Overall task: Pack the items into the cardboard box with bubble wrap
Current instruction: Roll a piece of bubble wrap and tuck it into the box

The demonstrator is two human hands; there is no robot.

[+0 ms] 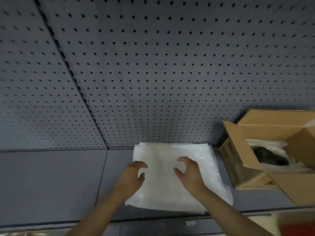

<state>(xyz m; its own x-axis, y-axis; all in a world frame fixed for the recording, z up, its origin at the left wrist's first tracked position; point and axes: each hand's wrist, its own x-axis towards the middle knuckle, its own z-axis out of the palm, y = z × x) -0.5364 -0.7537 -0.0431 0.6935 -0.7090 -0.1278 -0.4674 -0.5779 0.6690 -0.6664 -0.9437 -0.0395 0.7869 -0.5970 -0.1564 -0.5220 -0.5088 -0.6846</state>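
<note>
Cardboard box (255, 160) open at right; one dark wrapped item (267, 155) already inside. Bubble wrap (163, 188) flat on shelf (51, 184). Left hand (134, 174), right hand (189, 171) apart, fingers spread, empty, over sheet. Judged partway; further items not visible.

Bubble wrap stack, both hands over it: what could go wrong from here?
1. The bubble wrap looks like several stacked sheets, so the left hand and right hand may lift more than one.
2. The box already holds a wrapped dark item; more may crowd it.
3. The wrap's near edge reaches the bench lip and could slide off.
</note>
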